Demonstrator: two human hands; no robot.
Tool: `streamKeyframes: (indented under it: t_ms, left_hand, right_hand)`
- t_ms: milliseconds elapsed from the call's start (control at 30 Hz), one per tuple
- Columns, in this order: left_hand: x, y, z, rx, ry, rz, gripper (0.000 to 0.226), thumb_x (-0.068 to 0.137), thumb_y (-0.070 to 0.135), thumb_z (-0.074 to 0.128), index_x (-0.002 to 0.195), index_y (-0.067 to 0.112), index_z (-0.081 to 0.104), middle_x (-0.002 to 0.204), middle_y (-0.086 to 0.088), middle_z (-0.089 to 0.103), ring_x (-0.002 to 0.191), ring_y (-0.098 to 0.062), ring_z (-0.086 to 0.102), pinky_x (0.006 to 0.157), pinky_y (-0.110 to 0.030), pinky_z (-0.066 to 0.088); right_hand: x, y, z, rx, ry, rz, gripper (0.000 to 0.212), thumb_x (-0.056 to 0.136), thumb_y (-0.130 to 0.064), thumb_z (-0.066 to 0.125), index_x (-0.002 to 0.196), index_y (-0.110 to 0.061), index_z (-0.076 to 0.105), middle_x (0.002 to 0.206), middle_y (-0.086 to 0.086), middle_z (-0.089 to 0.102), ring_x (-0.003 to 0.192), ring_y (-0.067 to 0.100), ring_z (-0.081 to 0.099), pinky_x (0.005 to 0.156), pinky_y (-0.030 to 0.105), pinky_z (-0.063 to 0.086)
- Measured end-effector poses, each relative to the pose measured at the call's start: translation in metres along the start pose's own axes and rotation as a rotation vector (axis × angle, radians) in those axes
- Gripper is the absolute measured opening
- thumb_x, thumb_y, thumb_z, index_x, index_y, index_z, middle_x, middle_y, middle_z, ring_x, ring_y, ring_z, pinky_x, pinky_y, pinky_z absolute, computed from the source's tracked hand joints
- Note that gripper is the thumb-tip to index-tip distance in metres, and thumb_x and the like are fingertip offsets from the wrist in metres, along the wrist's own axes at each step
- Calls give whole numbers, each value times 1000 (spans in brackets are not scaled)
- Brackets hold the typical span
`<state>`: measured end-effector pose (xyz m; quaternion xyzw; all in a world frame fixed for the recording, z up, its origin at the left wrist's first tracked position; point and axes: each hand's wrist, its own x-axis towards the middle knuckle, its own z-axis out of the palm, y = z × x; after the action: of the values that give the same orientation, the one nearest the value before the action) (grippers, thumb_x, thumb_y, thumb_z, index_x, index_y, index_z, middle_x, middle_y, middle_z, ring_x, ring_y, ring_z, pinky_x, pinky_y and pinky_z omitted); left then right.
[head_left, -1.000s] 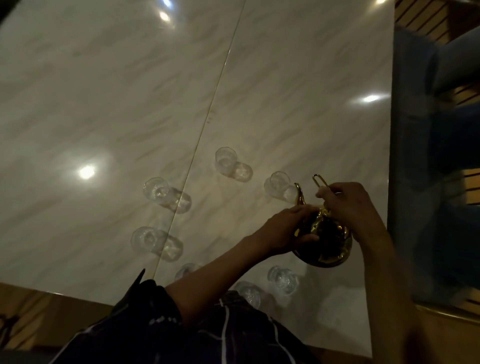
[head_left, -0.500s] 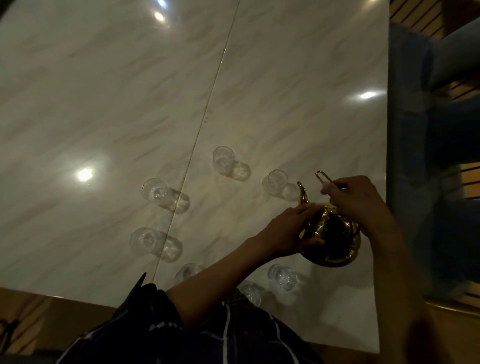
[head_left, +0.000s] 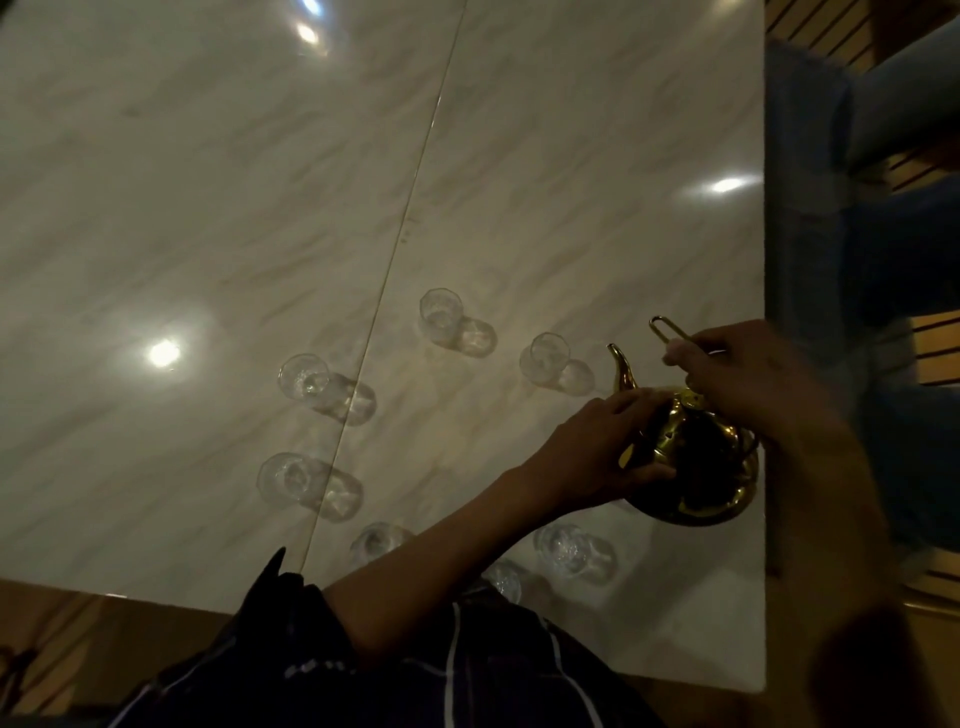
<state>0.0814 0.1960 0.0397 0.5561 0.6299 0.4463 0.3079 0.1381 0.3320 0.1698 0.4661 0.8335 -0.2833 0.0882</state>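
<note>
A shiny gold teapot (head_left: 698, 480) stands near the right edge of the pale marble table (head_left: 260, 208), its spout pointing away from me. My right hand (head_left: 748, 374) grips the teapot's thin wire handle, whose loop sticks out past my fingers. My left hand (head_left: 602, 447) holds the pot's left side, fingers over the top near the lid and thumb underneath. Several small clear glasses surround it: one (head_left: 545, 358) just left of the spout, another (head_left: 441, 317) further left.
More clear glasses stand at the left (head_left: 306, 376), lower left (head_left: 291, 475) and near the front edge (head_left: 566, 551). A blue upholstered seat (head_left: 857, 260) lies beyond the table's right edge. A seam runs down the table's middle.
The teapot and both hands have shifted slightly to the right, closer to the table's right edge. The glasses have not moved.
</note>
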Motion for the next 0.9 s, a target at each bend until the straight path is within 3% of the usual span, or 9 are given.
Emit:
streamKeyframes:
  t_ms: [567, 733, 900]
  left_hand:
    - [-2, 22, -7, -9, 39, 29, 74, 90, 36, 76, 152, 12, 42, 148, -11, 51, 123, -26, 58, 93, -35, 51]
    - [-3, 25, -5, -9, 56, 50, 74, 89, 36, 76, 151, 12, 43, 147, -10, 52, 121, -24, 59, 92, -33, 52]
    - [-3, 25, -5, 2, 56, 45, 75, 90, 39, 76, 152, 14, 42, 149, -9, 51, 122, -23, 59, 92, -32, 52]
  right_hand:
    - [-14, -7, -16, -23, 16, -17, 29, 93, -38, 56, 101, -17, 75, 92, 2, 64, 95, 21, 64, 87, 43, 52]
    - [-17, -6, -19, 1, 22, -31, 28, 93, -36, 57, 98, -15, 75, 78, -8, 62, 87, 18, 65, 74, 34, 49]
    - [-17, -6, -20, -10, 21, -18, 29, 93, -36, 57, 103, -15, 74, 76, -9, 60, 80, 11, 60, 76, 35, 47]
